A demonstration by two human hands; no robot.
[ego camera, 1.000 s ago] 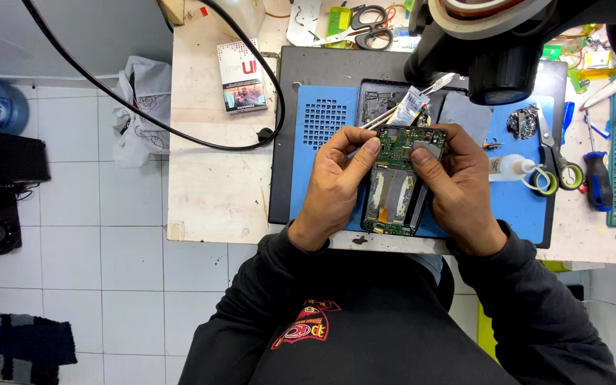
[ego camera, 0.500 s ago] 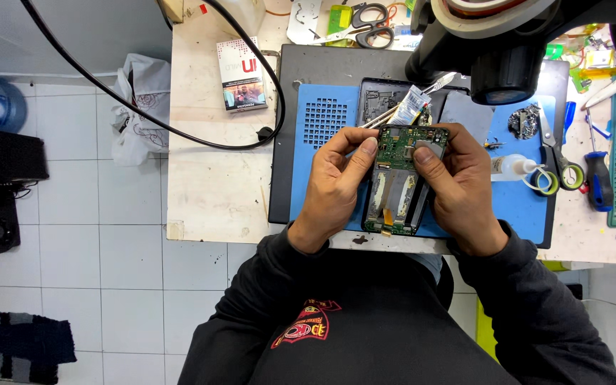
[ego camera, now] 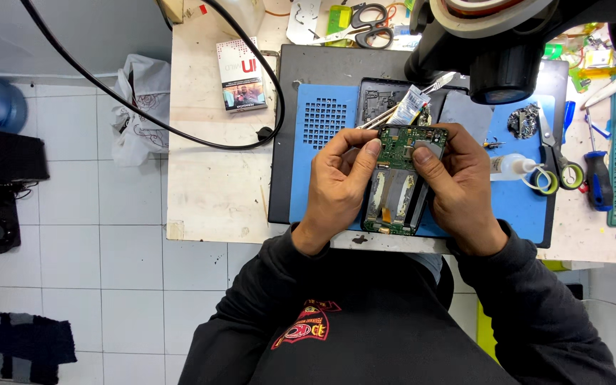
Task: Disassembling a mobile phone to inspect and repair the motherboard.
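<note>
Opened phone (ego camera: 396,187), back cover off, green circuit board (ego camera: 401,146) exposed at its upper end, held just above the blue work mat (ego camera: 322,171) near the front edge of the bench (ego camera: 215,178). Clamped from both sides: left hand (ego camera: 340,175) curled around the left edge, fingers closed on the frame and thumb tip pressing at the board's upper left; right hand (ego camera: 458,182) wrapped around the right edge, thumb lying across the upper right corner of the board. Metal tweezers (ego camera: 376,120) pinched in the left hand, tips angling up and right toward a small silvery foil piece (ego camera: 411,107) just above the phone. Directly behind, a dark phone shell (ego camera: 379,96) lying on the mat. Overhead at the top, a black microscope head (ego camera: 500,50) partly blocking the view. To the right on the mat, a small clear squeeze bottle (ego camera: 511,166), scissors with yellow-green handles (ego camera: 554,153), and a red-handled screwdriver (ego camera: 597,178) on the bench beyond. To the left, a small printed carton (ego camera: 240,75) and a black cable (ego camera: 180,128) looping across the pale bench top. Farther left, a crumpled white plastic bag (ego camera: 137,107) hanging at the bench side over the tiled floor (ego camera: 94,271).
</note>
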